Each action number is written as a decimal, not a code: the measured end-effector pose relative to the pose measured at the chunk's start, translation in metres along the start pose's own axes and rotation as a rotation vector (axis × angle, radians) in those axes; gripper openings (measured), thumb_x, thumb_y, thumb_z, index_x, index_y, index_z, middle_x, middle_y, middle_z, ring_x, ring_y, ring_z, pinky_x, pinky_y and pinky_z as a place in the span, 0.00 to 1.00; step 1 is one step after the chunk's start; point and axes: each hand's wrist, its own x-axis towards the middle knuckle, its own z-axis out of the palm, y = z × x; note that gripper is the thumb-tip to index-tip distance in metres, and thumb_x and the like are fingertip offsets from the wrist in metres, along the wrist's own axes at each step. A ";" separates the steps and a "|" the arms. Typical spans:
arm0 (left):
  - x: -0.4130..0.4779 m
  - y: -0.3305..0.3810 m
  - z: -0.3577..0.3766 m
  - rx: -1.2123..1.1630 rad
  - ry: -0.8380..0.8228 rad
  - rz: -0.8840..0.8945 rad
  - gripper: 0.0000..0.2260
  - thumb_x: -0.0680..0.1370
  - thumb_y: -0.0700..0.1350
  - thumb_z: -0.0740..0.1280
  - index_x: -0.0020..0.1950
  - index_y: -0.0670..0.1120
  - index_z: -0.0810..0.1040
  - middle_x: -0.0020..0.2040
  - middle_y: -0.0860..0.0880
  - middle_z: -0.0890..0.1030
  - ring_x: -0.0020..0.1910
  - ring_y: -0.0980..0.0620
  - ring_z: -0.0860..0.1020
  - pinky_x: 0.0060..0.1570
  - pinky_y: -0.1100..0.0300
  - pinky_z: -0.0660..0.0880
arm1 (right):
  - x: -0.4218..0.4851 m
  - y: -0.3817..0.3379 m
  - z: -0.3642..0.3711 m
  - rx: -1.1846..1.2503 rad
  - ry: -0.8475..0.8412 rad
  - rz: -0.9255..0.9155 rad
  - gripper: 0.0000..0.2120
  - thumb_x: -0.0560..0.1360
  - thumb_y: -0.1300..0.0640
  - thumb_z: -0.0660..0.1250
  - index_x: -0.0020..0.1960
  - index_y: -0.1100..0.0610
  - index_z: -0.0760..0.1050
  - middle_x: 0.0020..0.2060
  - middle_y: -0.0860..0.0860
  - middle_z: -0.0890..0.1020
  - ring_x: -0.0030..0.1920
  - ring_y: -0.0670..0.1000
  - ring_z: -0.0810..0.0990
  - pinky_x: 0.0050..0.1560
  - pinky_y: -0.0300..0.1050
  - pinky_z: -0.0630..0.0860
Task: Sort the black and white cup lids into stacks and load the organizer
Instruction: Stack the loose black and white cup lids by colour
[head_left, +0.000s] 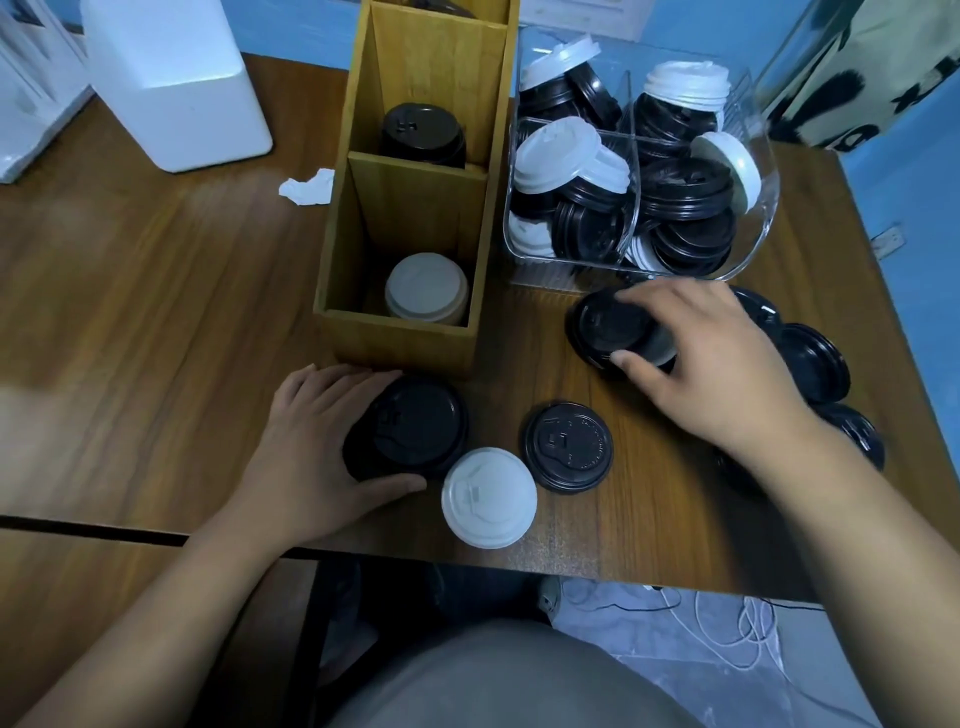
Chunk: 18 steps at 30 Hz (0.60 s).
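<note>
Black lids (618, 332), right of centre in the frame, are pinched between the thumb and fingers of the right hand (717, 358). The black stack (410, 426) they probably join lies to their lower left. The left hand (311, 441) cups it, just below the wooden organizer (405, 338).

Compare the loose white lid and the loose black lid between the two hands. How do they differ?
The white lid is white; the black lid is black. The white lid lies nearer the front edge of the table, the black lid farther back and to its right. Raised lettering is plain on the black lid, faint on the white lid. Both are round and lie flat, top up.
</note>
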 end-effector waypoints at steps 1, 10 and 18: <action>0.000 0.000 0.000 -0.003 0.000 -0.002 0.44 0.66 0.76 0.67 0.75 0.53 0.70 0.67 0.57 0.76 0.71 0.52 0.69 0.77 0.46 0.55 | 0.007 0.007 0.000 -0.038 -0.032 0.019 0.28 0.74 0.44 0.72 0.71 0.51 0.72 0.65 0.49 0.77 0.67 0.57 0.72 0.67 0.58 0.72; 0.000 -0.003 0.002 -0.003 0.006 0.003 0.44 0.66 0.77 0.67 0.76 0.54 0.70 0.67 0.57 0.76 0.71 0.51 0.69 0.76 0.45 0.56 | 0.012 0.010 0.000 0.036 0.025 0.014 0.33 0.68 0.44 0.76 0.69 0.53 0.72 0.62 0.51 0.74 0.64 0.55 0.74 0.66 0.51 0.72; 0.000 -0.005 0.004 0.000 0.020 0.018 0.44 0.66 0.77 0.67 0.76 0.53 0.70 0.67 0.55 0.77 0.71 0.50 0.70 0.76 0.43 0.58 | -0.057 -0.031 0.015 0.461 0.029 0.082 0.36 0.66 0.42 0.77 0.71 0.53 0.75 0.59 0.45 0.72 0.64 0.40 0.73 0.68 0.34 0.66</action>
